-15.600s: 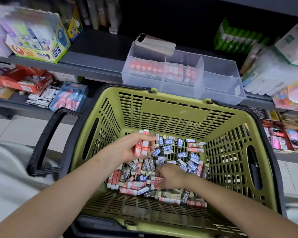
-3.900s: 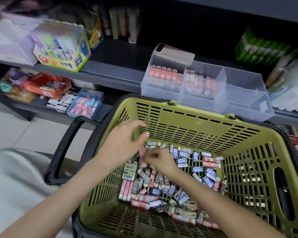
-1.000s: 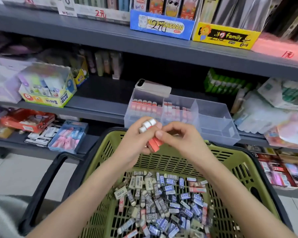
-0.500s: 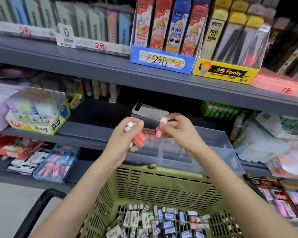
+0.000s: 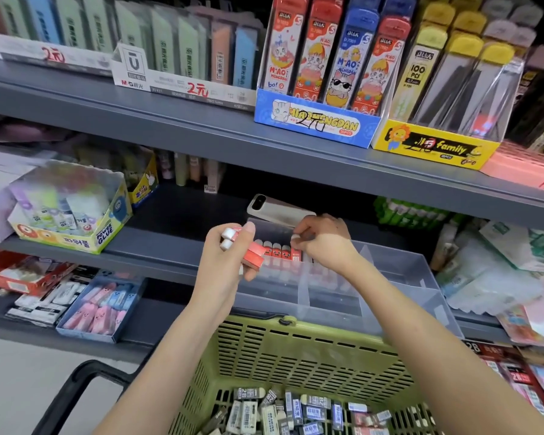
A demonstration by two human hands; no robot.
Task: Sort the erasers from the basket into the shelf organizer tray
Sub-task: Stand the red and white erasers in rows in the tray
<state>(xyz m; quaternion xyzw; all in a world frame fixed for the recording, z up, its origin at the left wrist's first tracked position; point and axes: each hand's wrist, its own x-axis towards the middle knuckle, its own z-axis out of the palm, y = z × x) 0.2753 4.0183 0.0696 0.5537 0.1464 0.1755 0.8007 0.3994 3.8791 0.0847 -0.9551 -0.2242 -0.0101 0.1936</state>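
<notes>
**Hands**
- Left hand [image 5: 230, 257]: fingers curled and pressed together round a small stack of red erasers [image 5: 254, 256]. The thumb is laid across the top, and white ends show at the knuckles. The stack is held just above the front-left corner of the tray [image 5: 399, 271].
- Right hand [image 5: 324, 243]: fingers bent and closed. One eraser [image 5: 296, 237] is pinched at the fingertips, with only its white end seen. It is held over the row [image 5: 281, 253] of red erasers stood upright at the back of the tray's left compartment. Whether it touches the row cannot be told.

**Surroundings**
- Glue box [image 5: 76, 221]: on the middle shelf, well apart from the hands.
- Blue box [image 5: 102, 306]: on the lower shelf, filled with pink and blue pieces.
- Basket [image 5: 296, 350]: green and slatted, directly below the tray front. Its black handle [image 5: 76, 387] is swung out to the left.
- Loose erasers [image 5: 280, 409]: heaped on the basket floor between the forearms.
- Phone [image 5: 278, 210]: laid on the tray's rear edge, just behind the right hand.
- Upper shelf [image 5: 201, 130]: overhangs the tray, loaded with a blue display [image 5: 314, 120] and a yellow display [image 5: 434, 147].

**Edges and room**
- The tray front wall stands between the basket rim and the row.
- A divider [image 5: 305, 293] is set just right of the row.
- The compartments to the right show open floor.
- Soft packets [image 5: 496, 271] crowd the tray's right wall.
</notes>
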